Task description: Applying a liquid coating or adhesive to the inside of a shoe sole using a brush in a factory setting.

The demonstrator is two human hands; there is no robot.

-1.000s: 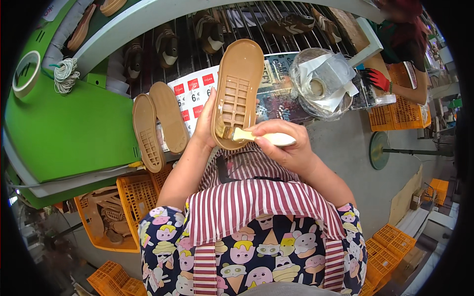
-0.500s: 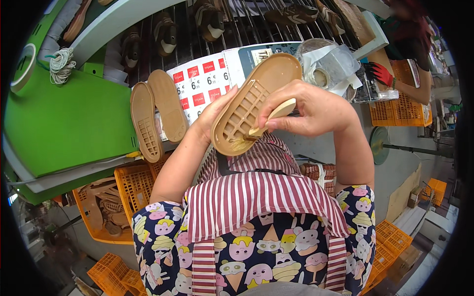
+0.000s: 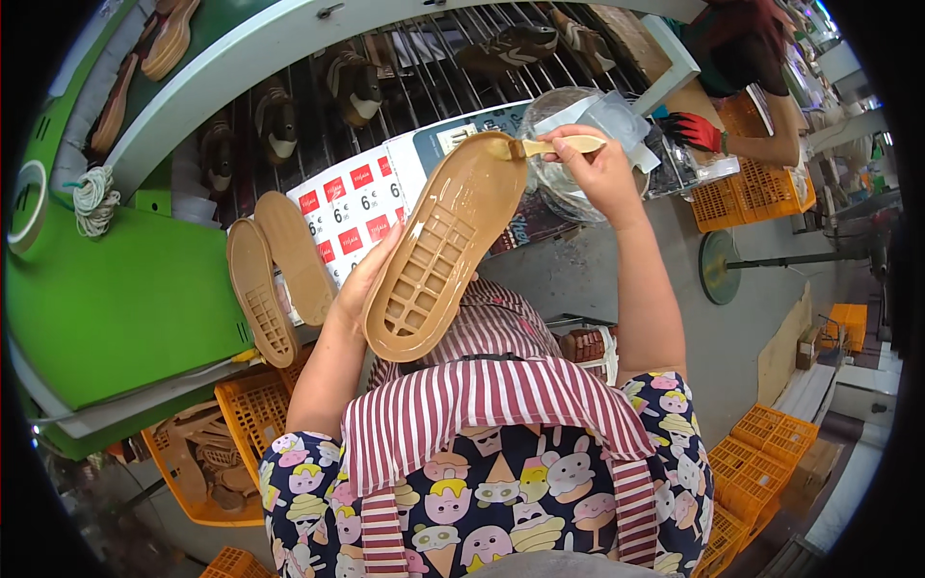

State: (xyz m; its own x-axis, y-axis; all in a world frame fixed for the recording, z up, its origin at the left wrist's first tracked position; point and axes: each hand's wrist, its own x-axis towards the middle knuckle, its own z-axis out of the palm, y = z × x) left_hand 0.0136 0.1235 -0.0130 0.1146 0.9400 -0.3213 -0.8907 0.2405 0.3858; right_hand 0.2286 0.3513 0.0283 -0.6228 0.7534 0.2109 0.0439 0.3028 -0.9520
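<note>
A tan shoe sole [image 3: 472, 197] lies tilted across my left hand [image 3: 369, 275], whose fingers grip it along its left edge and underneath. Its inner side faces up, with a grid of recesses at the near end and a wet, glossy film over much of it. Between the fingers of my right hand [image 3: 599, 178] is a pale-handled brush [image 3: 576, 144], its bristles touching the sole's far end. Two more tan pieces rest to the left: a gridded sole [image 3: 260, 299] and a flat sole [image 3: 295, 252]. Just beyond my right hand stands a clear round container [image 3: 570, 200].
Brown shoes [image 3: 353, 89] sit on a rack of metal rods behind a pale rail [image 3: 231, 82]. A green panel [image 3: 116, 308] fills the left. Orange crates [image 3: 255, 409] stand below, one holding soles. At right, another person's red-gloved hand [image 3: 696, 130] is near an orange crate [image 3: 761, 197].
The brush has moved from the sole's near, gridded end up to its far end. My left hand has shifted the sole nearer and leftward, and the sole looks glossier.
</note>
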